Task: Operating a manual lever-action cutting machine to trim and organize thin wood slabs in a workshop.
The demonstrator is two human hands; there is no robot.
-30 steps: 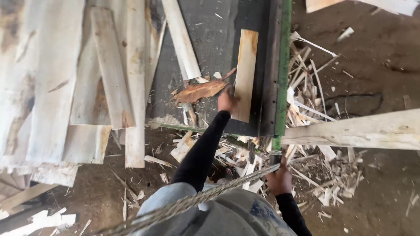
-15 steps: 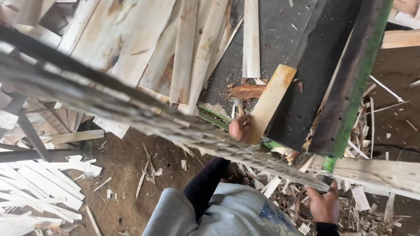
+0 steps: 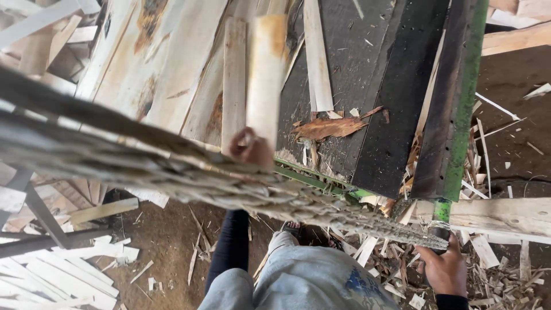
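My left hand (image 3: 251,147) is closed around the near end of a pale wooden slat (image 3: 266,74). The slat points away from me and lies over the stack of rough boards (image 3: 172,74) on the left. My right hand (image 3: 445,268) is low at the right, gripping the bottom end of a green metal bar (image 3: 459,126) that runs along the edge of a dark work surface (image 3: 390,97). A torn piece of reddish bark (image 3: 327,127) lies on that surface, to the right of the slat.
A blurred woven strip (image 3: 172,166), close to the camera, crosses the view from left to right. Wood scraps and splinters (image 3: 493,172) litter the dirt floor on the right. Several cut white slats (image 3: 63,270) lie at the lower left. A thick plank (image 3: 505,215) lies at the right.
My left hand has carried the slat leftwards, from the dark surface to over the board stack. My right hand stays on the green bar.
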